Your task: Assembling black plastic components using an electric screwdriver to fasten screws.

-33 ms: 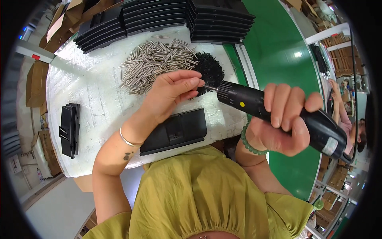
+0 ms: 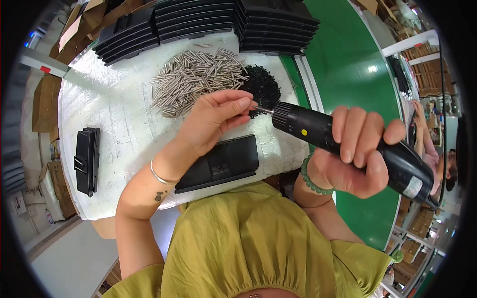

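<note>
My right hand [image 2: 355,151] is wrapped round a black electric screwdriver [image 2: 305,125], held level above the table with its bit pointing left. The thumb and forefinger of my left hand [image 2: 218,114] are pinched together at the tip of the bit; whatever is between them is too small to make out. Behind the fingertips lies a heap of small black screws [image 2: 263,85]. To its left spreads a larger pile of silvery metal pins [image 2: 194,79]. Below my left wrist a flat black plastic panel [image 2: 233,158] rests at the table's near edge, partly covered by the wrist.
Stacks of black plastic panels [image 2: 194,22] line the far edge. A narrow black part [image 2: 87,161] with pins on it lies at the left on the white foam sheet [image 2: 124,129]. To the right is a green surface [image 2: 348,64]. Another person's arm [image 2: 420,119] shows at far right.
</note>
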Demonstrator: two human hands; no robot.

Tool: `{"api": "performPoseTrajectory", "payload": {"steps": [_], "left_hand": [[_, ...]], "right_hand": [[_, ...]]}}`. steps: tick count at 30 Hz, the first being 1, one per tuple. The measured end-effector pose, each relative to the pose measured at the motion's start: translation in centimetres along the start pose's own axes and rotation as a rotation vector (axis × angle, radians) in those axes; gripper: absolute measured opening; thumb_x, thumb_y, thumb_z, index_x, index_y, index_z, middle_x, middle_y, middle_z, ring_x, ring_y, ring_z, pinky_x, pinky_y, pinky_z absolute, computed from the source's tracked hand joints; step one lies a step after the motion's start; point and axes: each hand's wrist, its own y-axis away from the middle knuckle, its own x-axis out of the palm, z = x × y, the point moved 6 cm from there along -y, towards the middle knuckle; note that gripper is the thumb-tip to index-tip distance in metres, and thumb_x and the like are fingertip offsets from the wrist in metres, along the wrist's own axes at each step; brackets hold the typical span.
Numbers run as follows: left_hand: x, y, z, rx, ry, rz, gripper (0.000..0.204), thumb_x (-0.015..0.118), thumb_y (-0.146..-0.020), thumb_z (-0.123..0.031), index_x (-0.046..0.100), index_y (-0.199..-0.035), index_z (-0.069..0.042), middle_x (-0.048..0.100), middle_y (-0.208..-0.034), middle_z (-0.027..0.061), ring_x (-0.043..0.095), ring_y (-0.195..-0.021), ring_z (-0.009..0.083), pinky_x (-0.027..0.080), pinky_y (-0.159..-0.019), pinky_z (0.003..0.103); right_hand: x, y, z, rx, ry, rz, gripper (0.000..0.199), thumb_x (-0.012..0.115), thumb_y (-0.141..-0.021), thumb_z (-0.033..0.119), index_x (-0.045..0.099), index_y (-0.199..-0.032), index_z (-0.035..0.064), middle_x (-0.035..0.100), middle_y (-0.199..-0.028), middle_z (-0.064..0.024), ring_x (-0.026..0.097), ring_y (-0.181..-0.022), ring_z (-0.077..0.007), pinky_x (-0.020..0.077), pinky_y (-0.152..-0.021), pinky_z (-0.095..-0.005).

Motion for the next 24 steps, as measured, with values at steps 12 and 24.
{"api": "performPoseTrajectory", "payload": {"steps": [12,24], "left_hand": [[1.6,3.7,2.0,-0.131,0.305,0.128,0.011,0.06,-0.091,-0.023,0.061,-0.09,-0.012,0.064,-0.085,-0.0009,0.059,-0.08,0.0062,0.051,-0.07,0.022],[-2.2,5.9,-3.2,0.486,-1.2,-0.059,0.016,0.064,-0.08,-0.01,0.067,-0.095,-0.012,0.064,-0.089,-0.0007,0.058,-0.08,0.0146,0.049,-0.065,0.026]], "right_hand": [[3.0,1.4,1.4,-0.023,0.021,-0.07,0.028,0.062,-0.068,0.01,0.046,-0.09,0.0124,0.046,-0.056,0.0094,0.045,-0.049,-0.0038,0.0363,-0.056,-0.0184],[2.6,1.9,0.6,0.065,0.086,0.104,0.026,0.058,-0.071,0.011,0.045,-0.093,0.0118,0.046,-0.056,0.007,0.044,-0.048,-0.0054,0.0353,-0.054,-0.0218]]}}
